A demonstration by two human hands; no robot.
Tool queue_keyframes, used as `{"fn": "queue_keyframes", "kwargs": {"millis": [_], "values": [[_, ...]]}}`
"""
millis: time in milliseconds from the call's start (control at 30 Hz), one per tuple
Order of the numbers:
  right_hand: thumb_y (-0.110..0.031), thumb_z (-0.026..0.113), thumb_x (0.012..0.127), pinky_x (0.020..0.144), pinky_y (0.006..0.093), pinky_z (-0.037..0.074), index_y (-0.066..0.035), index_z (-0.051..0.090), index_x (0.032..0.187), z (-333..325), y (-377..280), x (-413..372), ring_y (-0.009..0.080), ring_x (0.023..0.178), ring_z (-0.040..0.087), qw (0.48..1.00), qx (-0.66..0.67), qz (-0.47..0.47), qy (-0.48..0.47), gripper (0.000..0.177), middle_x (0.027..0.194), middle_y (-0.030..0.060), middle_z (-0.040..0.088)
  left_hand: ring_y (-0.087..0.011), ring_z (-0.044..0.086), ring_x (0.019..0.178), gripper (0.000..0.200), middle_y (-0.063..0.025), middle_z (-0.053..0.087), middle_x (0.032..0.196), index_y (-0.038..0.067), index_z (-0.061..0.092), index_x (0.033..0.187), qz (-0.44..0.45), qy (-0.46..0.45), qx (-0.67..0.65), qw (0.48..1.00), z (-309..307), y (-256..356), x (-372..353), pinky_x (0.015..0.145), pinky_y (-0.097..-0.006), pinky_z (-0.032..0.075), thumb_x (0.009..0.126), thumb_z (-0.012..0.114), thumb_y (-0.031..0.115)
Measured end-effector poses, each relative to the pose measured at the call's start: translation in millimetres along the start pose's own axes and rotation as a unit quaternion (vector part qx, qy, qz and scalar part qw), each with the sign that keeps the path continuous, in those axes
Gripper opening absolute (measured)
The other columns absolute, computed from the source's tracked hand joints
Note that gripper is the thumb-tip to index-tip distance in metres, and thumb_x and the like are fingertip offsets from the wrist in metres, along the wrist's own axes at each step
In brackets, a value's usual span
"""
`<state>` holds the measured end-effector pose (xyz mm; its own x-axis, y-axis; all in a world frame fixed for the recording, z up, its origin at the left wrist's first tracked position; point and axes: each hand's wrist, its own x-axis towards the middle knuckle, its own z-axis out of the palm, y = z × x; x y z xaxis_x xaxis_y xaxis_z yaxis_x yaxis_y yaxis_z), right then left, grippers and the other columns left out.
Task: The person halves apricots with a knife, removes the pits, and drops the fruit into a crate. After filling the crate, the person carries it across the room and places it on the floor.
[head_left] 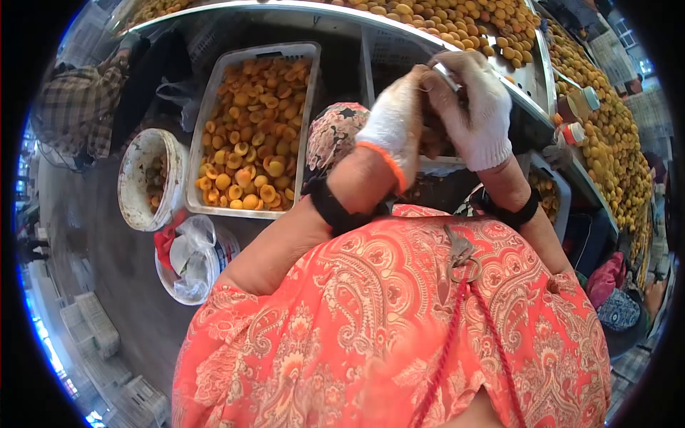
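My left hand, in a white glove with an orange cuff, is closed at the front edge of the metal table, its fingertips against my right hand. My right hand, also in a white glove, has its fingers curled round a small shiny metal tool. Whatever lies between the two hands is too hidden to make out. Beyond them, whole orange apricots cover the tabletop. Left of my arms, a white crate holds many apricot halves.
A stained white bucket stands left of the crate, with a second bucket holding plastic bags below. Jars stand on the right table edge. Another person in a checked sleeve is at the far left.
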<state>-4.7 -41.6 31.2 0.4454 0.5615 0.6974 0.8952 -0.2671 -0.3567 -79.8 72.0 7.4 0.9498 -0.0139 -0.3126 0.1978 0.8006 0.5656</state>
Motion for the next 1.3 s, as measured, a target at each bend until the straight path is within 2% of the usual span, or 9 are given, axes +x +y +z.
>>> {"fn": "queue_keyframes", "kwargs": {"millis": [100, 233, 367, 533, 700, 833, 1033, 1167, 1300], "values": [[-0.021, 0.073, 0.082, 0.070, 0.0341, 0.054, -0.004, 0.062, 0.112, -7.2, -8.9, 0.6, 0.0268, 0.078, 0.068, 0.959, 0.132, 0.200, -0.154, 0.036, 0.090, 0.0163, 0.068, -0.0080, 0.048, 0.057, 0.018, 0.0054, 0.059, 0.077, 0.020, 0.060, 0.091, 0.025, 0.063, 0.007, 0.998, -0.1, 10.7, -4.4, 0.050, -0.0230, 0.034, 0.094, 0.057, 0.038], [-0.022, 0.072, 0.082, 0.072, 0.0390, 0.055, -0.006, 0.060, 0.113, -1.0, -2.8, -6.9, 0.0355, 0.084, 0.068, 0.982, 0.132, 0.106, -0.087, 0.037, 0.090, 0.0194, 0.067, -0.0102, 0.057, 0.061, 0.032, 0.0062, 0.061, 0.076, 0.021, 0.062, 0.092, 0.009, -0.035, 0.065, 0.997, -20.1, 7.1, 3.6, 0.049, -0.0267, 0.041, 0.095, 0.051, 0.051], [-0.025, 0.072, 0.082, 0.069, 0.0403, 0.054, -0.005, 0.059, 0.111, -3.8, 0.0, -10.2, 0.0361, 0.080, 0.067, 0.988, 0.111, 0.086, -0.065, 0.037, 0.085, 0.0185, 0.066, -0.0132, 0.062, 0.062, 0.031, 0.0048, 0.066, 0.082, 0.024, 0.062, 0.096, -0.062, 0.102, 0.063, 0.991, -7.6, 14.1, 1.9, 0.049, -0.0274, 0.045, 0.093, 0.054, 0.054], [-0.007, 0.063, 0.084, 0.071, 0.0304, 0.053, -0.002, 0.057, 0.119, -30.2, -10.2, -5.2, 0.0143, 0.077, 0.065, 0.942, 0.223, 0.193, -0.161, 0.036, 0.085, 0.0142, 0.064, -0.0058, 0.045, 0.050, 0.025, 0.0059, 0.055, 0.068, 0.020, 0.062, 0.096, 0.011, 0.078, 0.066, 0.995, -7.1, 6.4, -6.0, 0.043, -0.0207, 0.028, 0.092, 0.061, 0.044], [-0.011, 0.065, 0.082, 0.068, 0.0336, 0.054, 0.000, 0.058, 0.116, -37.4, -3.5, -11.2, 0.0238, 0.074, 0.069, 0.956, 0.217, 0.152, -0.127, 0.036, 0.084, 0.0178, 0.066, -0.0030, 0.037, 0.047, 0.020, 0.0093, 0.047, 0.065, 0.020, 0.060, 0.099, 0.042, 0.062, 0.135, 0.988, 6.4, 5.1, -5.5, 0.042, -0.0186, 0.023, 0.094, 0.060, 0.040], [-0.009, 0.067, 0.081, 0.074, 0.0339, 0.054, -0.002, 0.057, 0.118, -41.8, -6.0, -15.5, 0.0254, 0.085, 0.069, 0.945, 0.221, 0.216, -0.103, 0.039, 0.090, 0.0169, 0.066, -0.0122, 0.061, 0.081, 0.036, 0.0014, 0.065, 0.100, 0.017, 0.061, 0.114, -0.034, -0.055, 0.042, 0.997, -3.8, 7.4, -1.3, 0.062, -0.0245, 0.046, 0.097, 0.052, 0.047], [-0.009, 0.067, 0.080, 0.076, 0.0353, 0.054, -0.002, 0.057, 0.117, -39.6, 0.0, -23.5, 0.0268, 0.088, 0.069, 0.958, 0.211, 0.188, -0.046, 0.039, 0.094, 0.0168, 0.067, -0.0172, 0.064, 0.089, 0.037, -0.0004, 0.067, 0.100, 0.016, 0.061, 0.115, 0.023, 0.037, 0.117, 0.992, 13.3, -1.2, 4.9, 0.068, -0.0301, 0.048, 0.097, 0.053, 0.048], [-0.020, 0.063, 0.086, 0.072, 0.0383, 0.053, 0.002, 0.055, 0.112, -44.6, 5.6, -26.2, 0.0355, 0.081, 0.068, 0.932, 0.284, 0.224, 0.025, 0.035, 0.083, 0.0229, 0.065, -0.0138, 0.056, 0.066, 0.034, -0.0041, 0.059, 0.085, 0.010, 0.056, 0.117, 0.116, -0.065, 0.075, 0.988, 16.5, 0.1, 3.8, 0.054, -0.0293, 0.045, 0.095, 0.061, 0.035], [-0.019, 0.059, 0.094, 0.066, 0.0390, 0.051, 0.001, 0.051, 0.099, -60.6, -6.5, -29.1, 0.0362, 0.077, 0.067, 0.919, 0.287, 0.264, -0.057, 0.022, 0.077, 0.0210, 0.063, -0.0164, 0.060, 0.078, 0.040, -0.0072, 0.058, 0.095, 0.003, 0.051, 0.125, 0.213, -0.078, 0.145, 0.963, 22.3, 11.5, -0.9, 0.065, -0.0327, 0.053, 0.094, 0.064, 0.026]]}}
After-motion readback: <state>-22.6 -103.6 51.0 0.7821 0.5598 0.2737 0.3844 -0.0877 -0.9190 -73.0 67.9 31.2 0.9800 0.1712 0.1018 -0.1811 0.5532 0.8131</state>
